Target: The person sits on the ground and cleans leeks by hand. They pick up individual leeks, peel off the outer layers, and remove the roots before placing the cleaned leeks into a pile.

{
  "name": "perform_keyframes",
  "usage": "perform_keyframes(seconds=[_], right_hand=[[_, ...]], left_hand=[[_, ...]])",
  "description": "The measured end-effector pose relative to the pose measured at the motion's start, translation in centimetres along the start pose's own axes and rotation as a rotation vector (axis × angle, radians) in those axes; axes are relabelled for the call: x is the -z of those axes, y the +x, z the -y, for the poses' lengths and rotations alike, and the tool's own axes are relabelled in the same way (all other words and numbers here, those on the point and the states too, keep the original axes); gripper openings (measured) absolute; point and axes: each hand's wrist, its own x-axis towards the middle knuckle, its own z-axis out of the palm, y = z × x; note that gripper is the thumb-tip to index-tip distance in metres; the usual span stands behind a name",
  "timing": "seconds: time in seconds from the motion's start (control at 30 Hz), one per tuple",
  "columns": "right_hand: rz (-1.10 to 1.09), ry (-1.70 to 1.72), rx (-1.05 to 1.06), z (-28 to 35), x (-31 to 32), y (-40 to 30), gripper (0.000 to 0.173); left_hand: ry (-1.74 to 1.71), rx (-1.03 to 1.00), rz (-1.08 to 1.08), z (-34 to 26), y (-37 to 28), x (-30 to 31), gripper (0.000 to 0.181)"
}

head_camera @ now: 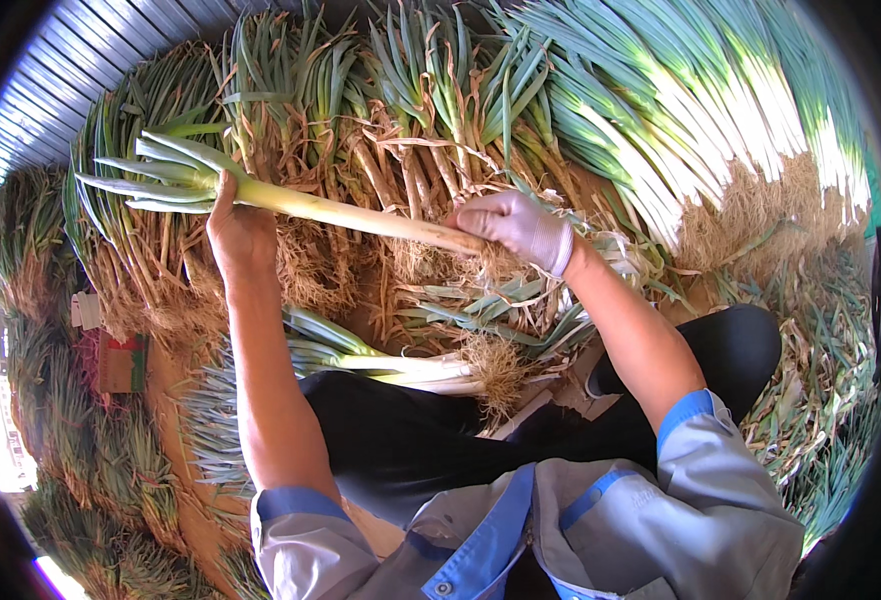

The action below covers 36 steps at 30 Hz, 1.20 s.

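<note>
One large leek-like green onion (350, 215) lies across both my hands, its green leaves to the left and its roots to the right. My left hand (241, 225), bare, grips it where the leaves fan out. On my right hand (514, 229) is a pale thin glove; its fingers are at the root end of the white stalk, and the palm side is hidden. Below, close to my legs, several peeled white onions (418, 371) lie with their bushy roots (496, 371) to the right.
Unpeeled onions (410, 165) with dry brown leaves are stacked ahead. Clean white-stalked onions (710, 127) lie at the upper right. Stripped leaves (800, 375) cover the ground at right. A cardboard box (123, 365) and more bundles (65, 435) stand left, beside a corrugated metal wall (102, 52).
</note>
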Motion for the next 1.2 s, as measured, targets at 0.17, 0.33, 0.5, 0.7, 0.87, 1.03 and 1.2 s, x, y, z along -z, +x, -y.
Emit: perform_keyframes(seconds=[0.17,0.33,0.5,0.7,0.87,1.03,1.2], right_hand=[[0.015,-0.093,-0.056,1.4,-0.9,0.0,0.043],[-0.006,-0.233,0.193,0.2,-2.6,0.6,0.037],[0.062,0.031,0.041,0.6,-0.6,0.2,0.033],[-0.033,0.022,0.133,2.4,-2.8,-0.4,0.031],[-0.344,-0.376,0.156,1.0,-3.0,0.2,0.019],[-0.648,-0.827,-0.145,-3.6,0.2,-1.8,0.016],[-0.587,-0.993,-0.325,-3.6,3.3,-3.9,0.034]], left_hand=[[-0.007,0.026,0.087,-0.6,0.9,1.6,0.035],[0.006,0.024,0.057,-0.3,0.2,0.1,0.032],[-0.051,0.017,0.023,-0.5,-0.1,-0.1,0.031],[0.017,0.028,0.017,-0.7,-0.1,0.0,0.026],[0.047,-0.048,-0.069,-0.4,0.5,0.5,0.047],[0.247,-0.081,-0.272,-0.9,0.0,0.7,0.056],[0.321,-0.082,-0.341,-2.4,-0.2,2.7,0.041]])
